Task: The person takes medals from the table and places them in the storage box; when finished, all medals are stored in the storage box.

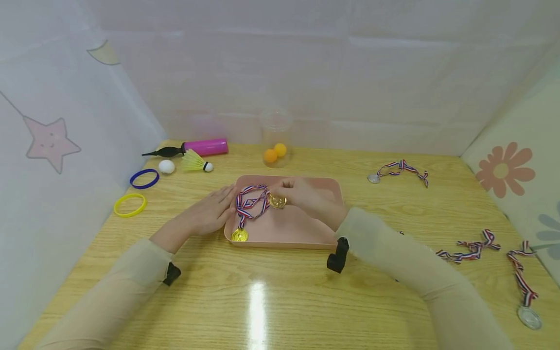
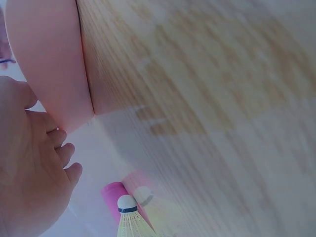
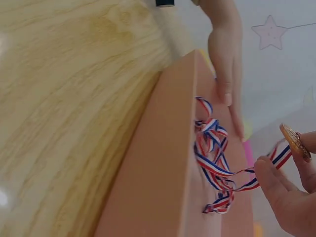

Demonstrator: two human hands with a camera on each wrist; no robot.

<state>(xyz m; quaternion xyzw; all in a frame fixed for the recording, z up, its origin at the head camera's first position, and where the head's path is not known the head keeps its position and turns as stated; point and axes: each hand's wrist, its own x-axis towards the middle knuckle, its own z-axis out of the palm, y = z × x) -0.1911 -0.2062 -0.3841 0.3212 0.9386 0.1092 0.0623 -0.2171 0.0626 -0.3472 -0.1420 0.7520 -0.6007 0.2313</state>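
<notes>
My right hand [image 1: 306,195] pinches a gold medal [image 1: 277,201] over the pink tray [image 1: 293,228]. In the right wrist view, its striped ribbon [image 3: 281,157] runs down to a tangle of red, white and blue ribbon [image 3: 211,170] inside the tray. Another gold medal [image 1: 239,235] lies in the tray's front left corner. My left hand [image 1: 210,214] rests against the tray's left side with its fingers extended, and the left wrist view shows them [image 2: 34,153] along the outer wall.
Several silver medals, such as one [image 1: 529,317] at the right edge, lie on the right. A clear container [image 1: 276,131] with orange balls stands behind the tray. Back left are a pink pump [image 1: 205,147], a shuttlecock [image 1: 194,163], a white ball [image 1: 166,166] and two wristbands [image 1: 130,205].
</notes>
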